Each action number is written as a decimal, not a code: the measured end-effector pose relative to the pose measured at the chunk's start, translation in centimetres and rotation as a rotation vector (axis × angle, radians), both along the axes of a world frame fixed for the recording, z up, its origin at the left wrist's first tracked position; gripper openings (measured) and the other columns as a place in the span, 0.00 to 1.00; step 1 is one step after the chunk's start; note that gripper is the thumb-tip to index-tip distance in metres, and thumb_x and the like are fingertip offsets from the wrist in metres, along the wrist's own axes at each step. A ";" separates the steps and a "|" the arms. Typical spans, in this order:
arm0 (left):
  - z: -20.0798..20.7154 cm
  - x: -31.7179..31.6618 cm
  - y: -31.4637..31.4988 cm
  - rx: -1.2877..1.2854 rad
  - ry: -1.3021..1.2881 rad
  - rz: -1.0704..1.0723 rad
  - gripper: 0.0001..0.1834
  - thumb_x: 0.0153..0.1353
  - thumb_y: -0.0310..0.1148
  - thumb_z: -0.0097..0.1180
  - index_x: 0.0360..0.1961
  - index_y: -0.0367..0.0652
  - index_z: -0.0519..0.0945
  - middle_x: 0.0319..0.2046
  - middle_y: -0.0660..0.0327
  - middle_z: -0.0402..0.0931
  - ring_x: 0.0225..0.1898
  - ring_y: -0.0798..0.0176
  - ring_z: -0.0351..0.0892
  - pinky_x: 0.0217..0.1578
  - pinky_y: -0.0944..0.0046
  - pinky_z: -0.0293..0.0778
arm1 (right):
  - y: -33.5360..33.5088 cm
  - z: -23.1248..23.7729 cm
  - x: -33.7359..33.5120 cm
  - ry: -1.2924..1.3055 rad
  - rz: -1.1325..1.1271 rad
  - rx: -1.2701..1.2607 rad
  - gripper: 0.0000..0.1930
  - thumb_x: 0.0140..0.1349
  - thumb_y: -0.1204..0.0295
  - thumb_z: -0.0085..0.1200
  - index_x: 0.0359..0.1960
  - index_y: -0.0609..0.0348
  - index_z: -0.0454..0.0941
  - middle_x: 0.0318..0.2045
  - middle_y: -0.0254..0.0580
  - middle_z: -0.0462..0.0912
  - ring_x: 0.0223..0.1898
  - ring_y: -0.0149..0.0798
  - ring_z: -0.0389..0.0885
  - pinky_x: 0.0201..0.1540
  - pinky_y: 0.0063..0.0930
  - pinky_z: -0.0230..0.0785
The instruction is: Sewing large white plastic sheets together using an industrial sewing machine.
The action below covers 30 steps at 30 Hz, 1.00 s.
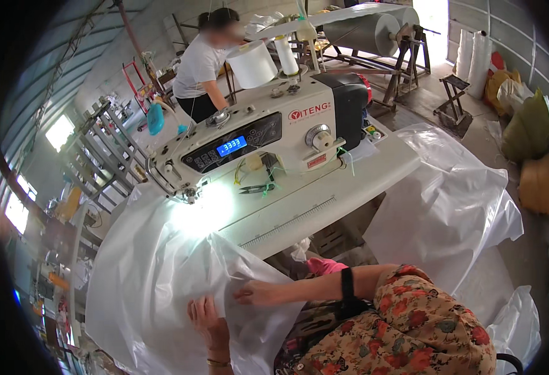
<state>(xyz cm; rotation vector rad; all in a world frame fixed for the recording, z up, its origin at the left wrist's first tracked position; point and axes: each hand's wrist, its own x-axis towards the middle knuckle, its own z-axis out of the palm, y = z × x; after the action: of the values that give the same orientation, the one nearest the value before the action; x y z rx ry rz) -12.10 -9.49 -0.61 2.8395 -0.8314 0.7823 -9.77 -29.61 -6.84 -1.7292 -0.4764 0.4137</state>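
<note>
A large white plastic sheet (pixel 156 275) hangs in folds over the near left side of the sewing machine table. Its gathered upper part runs under the lit needle area of a white sewing machine (pixel 249 134). My left hand (pixel 206 315) lies on the sheet, fingers a little apart and pointing toward the machine. Just right of it, my right hand (pixel 254 292) has its fingers curled in and pinches a fold of the same sheet. The fingertips of the right hand are partly hidden. Glare from the machine's lamp washes out the sheet around the needle.
Small scissors (pixel 257 189) lie on the machine bed. White thread cones (pixel 252 65) stand behind the machine. Another white sheet (pixel 443 194) drapes over the table's right end. Beyond are a person (pixel 199 69), a large film roll (pixel 362 37) and a small stool (pixel 453 100).
</note>
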 end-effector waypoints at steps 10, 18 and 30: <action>4.9 2.0 1.2 -0.770 -0.010 0.081 0.06 0.56 0.25 0.62 0.28 0.33 0.78 0.21 0.54 0.71 0.22 0.56 0.68 0.28 0.63 0.66 | 6.8 1.4 0.4 0.482 0.085 0.525 0.14 0.62 0.59 0.59 0.40 0.55 0.80 0.32 0.30 0.79 0.35 0.26 0.74 0.41 0.24 0.67; 4.5 -2.8 1.5 -0.671 -0.176 0.170 0.07 0.53 0.25 0.65 0.27 0.37 0.77 0.20 0.63 0.72 0.22 0.62 0.68 0.24 0.63 0.65 | -1.4 2.9 -7.0 0.802 0.449 0.268 0.13 0.65 0.64 0.57 0.43 0.61 0.80 0.37 0.34 0.81 0.42 0.30 0.78 0.51 0.26 0.69; -0.1 -9.5 -1.2 -0.916 0.837 0.170 0.12 0.54 0.35 0.68 0.27 0.37 0.80 0.19 0.60 0.73 0.21 0.63 0.73 0.24 0.64 0.68 | -1.4 0.7 -6.0 0.637 -0.104 0.514 0.22 0.72 0.60 0.43 0.59 0.62 0.68 0.55 0.40 0.74 0.53 0.36 0.74 0.55 0.33 0.67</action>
<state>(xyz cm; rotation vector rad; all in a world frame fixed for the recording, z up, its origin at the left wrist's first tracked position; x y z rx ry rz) -21.59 -10.73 -0.69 2.0545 -0.0496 -0.0881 -15.79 -30.99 -6.10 -1.0430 -0.0169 0.6685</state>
